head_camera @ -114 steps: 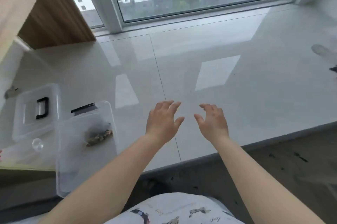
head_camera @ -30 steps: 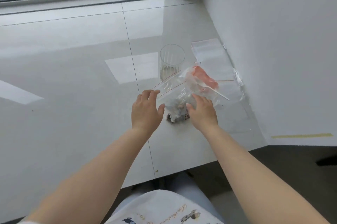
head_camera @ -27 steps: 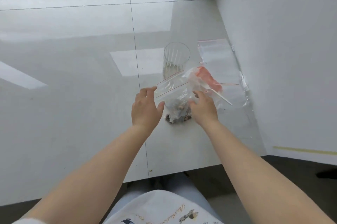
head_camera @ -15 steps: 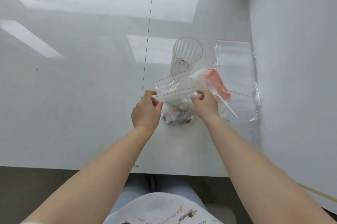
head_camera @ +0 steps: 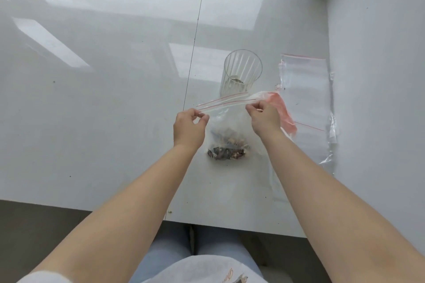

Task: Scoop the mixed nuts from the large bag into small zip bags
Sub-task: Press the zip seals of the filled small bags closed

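Left hand [head_camera: 189, 129] pinching left end of large bag [head_camera: 227, 121] at red zip strip. Mixed nuts [head_camera: 226, 148] heaped in bag bottom, resting on white surface [head_camera: 92, 98]. Right hand [head_camera: 264, 119] pinching strip's right end. Ribbed glass [head_camera: 241, 73] upright just behind. Small zip bags [head_camera: 305, 89] flat at far right, by wall.

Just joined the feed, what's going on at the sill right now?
A person holds a clear zip bag by its red-lined top edge, the left hand pinching one end and the right hand the other. Mixed nuts sit at its bottom, resting on the white sill. Behind stand a ribbed glass and flat empty zip bags.
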